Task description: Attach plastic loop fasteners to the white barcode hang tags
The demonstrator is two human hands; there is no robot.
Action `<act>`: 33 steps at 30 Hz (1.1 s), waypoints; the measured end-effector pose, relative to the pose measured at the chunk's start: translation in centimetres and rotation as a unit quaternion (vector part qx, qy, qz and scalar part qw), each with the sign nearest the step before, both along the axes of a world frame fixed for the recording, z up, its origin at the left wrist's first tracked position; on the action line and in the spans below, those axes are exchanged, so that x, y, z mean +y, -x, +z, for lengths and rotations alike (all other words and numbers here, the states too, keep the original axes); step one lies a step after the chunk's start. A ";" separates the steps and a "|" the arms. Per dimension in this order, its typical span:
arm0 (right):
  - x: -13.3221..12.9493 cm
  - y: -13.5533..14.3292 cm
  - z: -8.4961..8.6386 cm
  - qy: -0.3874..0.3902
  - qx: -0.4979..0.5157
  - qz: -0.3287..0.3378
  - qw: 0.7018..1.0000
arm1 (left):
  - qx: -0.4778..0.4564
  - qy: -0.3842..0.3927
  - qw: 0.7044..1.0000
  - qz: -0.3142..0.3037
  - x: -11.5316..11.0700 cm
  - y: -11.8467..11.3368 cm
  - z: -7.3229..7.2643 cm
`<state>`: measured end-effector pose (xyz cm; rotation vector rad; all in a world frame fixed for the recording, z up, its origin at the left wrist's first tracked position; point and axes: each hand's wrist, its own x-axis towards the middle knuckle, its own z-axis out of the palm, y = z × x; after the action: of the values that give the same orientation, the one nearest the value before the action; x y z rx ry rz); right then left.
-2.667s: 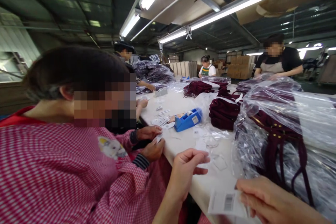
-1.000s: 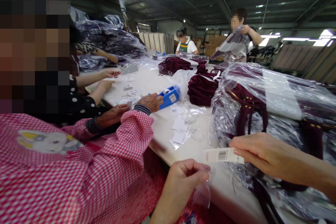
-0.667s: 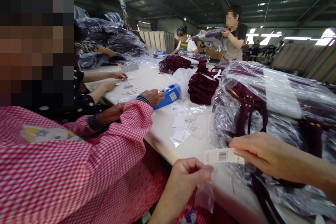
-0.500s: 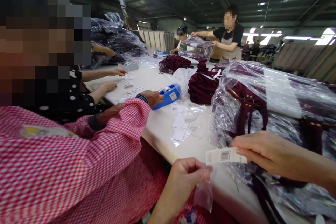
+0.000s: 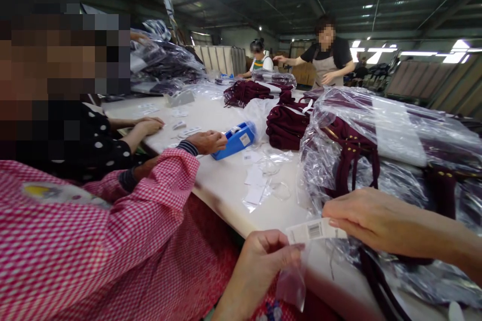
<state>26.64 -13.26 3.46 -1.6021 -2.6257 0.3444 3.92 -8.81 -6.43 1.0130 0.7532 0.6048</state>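
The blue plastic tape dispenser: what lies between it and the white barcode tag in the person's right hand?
In the head view, flat white tags, thin pale loops and clear plastic lie on the white tabletop between the dispenser and the held tag.

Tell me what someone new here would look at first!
Probably the pink sleeve in the lower left, ending near the blue tape dispenser on the table. Next, perhaps, the dark red cloth heaped on the right, the nearest pile under shiny plastic. In front, the left hand pinches a clear bag and the right hand a white tag.
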 end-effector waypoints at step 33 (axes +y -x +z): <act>2.1 0.3 1.1 0.079 0.024 0.041 0.996 | 0.014 0.031 0.999 0.003 -0.2 0.1 -0.3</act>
<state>26.29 -11.16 4.60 -1.5070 -2.6936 0.6006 3.85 -8.97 -6.75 0.9644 0.7965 0.5704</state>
